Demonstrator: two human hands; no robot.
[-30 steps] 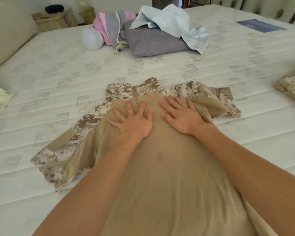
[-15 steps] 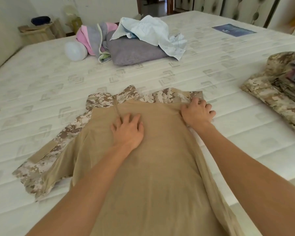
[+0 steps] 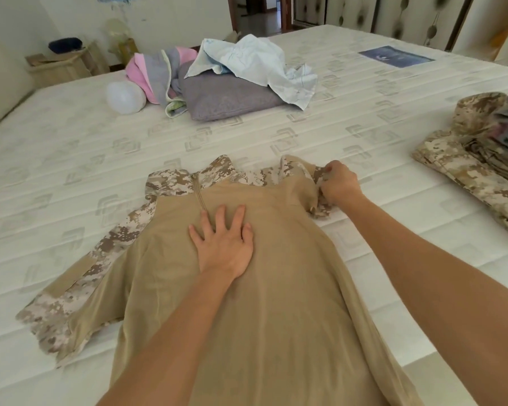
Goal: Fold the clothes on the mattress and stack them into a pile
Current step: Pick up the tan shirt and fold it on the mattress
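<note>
Clothes on the mattress begin at the left with a tan shirt lying face up, collar away from the person. Its camouflage left sleeve is spread flat toward the left edge. Behind it, near the far side, a white round object sits beside a pink and grey garment, which leans against a grey pillow with a pale blue crumpled cloth draped on top. The left hand presses flat on the shirt's chest just below the zipper, fingers spread. The right hand has its fingers curled, gripping bunched fabric at the shirt's right shoulder, the sleeve there gathered underneath. Well apart at the right edge lies a folded pile, camouflage fabric at the bottom and grey folded pieces on top.
</note>
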